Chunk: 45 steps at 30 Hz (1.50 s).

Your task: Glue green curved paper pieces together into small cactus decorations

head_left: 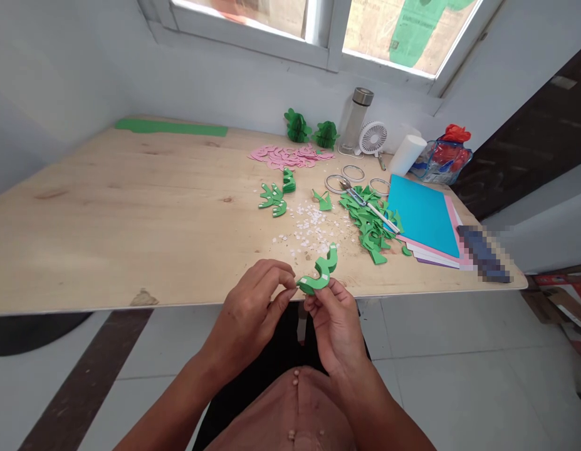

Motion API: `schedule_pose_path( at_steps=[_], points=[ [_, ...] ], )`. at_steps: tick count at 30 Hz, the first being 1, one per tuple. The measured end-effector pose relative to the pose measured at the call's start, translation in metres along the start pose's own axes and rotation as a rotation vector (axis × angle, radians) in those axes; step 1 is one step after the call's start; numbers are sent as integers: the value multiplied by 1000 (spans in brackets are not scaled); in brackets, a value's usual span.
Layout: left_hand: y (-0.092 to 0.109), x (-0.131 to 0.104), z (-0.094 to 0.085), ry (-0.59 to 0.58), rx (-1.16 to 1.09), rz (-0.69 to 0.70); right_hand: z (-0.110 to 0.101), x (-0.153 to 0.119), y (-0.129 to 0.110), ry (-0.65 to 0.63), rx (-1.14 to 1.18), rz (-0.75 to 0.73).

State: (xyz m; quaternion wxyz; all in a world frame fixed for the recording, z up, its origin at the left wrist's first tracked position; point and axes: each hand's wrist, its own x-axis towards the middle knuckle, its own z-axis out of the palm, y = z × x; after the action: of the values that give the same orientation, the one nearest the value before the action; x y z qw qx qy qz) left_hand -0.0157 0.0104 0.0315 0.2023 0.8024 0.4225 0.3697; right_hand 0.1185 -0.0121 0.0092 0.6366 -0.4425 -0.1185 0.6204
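My right hand (pixel 336 313) grips a wavy green paper cutout (pixel 324 270) between thumb and fingers, just above the table's front edge. The cutout looks like several layers and carries small white patches on its top face. At its left tip, my left hand (pixel 257 302) has thumb and forefinger pinched together; what sits between them is too small to make out. Farther back lie more green cutouts with white patches (pixel 272 199) and a small green stack (pixel 289 181). Tiny white scraps (pixel 313 227) are scattered just beyond my hands.
Green offcuts (pixel 372 222) lie to the right, with a craft knife (pixel 353 193) and tape rolls (pixel 353 173). Coloured sheets (pixel 424 213) are beside them. Pink cutouts (pixel 287 156), green honeycomb shapes (pixel 297 127), a glass bottle (pixel 356 119) and a fan (pixel 372 138) stand toward the wall.
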Motion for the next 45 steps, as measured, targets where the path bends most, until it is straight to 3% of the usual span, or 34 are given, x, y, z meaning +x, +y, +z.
schedule_pose_path(
  at_steps=[9,13,23,30,45],
  points=[
    [-13,12,0,134,31,-188,-2,1,2,7,-6,-6],
    [-20,14,3,80,1,-194,0,0,0,24,-34,-22],
    [-13,10,-3,-134,-664,-518,-1,-2,0,-17,-203,-164],
    [-12,10,-3,-120,-807,-567,-4,-3,-1,-79,-324,-246],
    [-12,9,-4,-126,-902,-585,-8,-1,0,-138,-399,-257]
  ],
)
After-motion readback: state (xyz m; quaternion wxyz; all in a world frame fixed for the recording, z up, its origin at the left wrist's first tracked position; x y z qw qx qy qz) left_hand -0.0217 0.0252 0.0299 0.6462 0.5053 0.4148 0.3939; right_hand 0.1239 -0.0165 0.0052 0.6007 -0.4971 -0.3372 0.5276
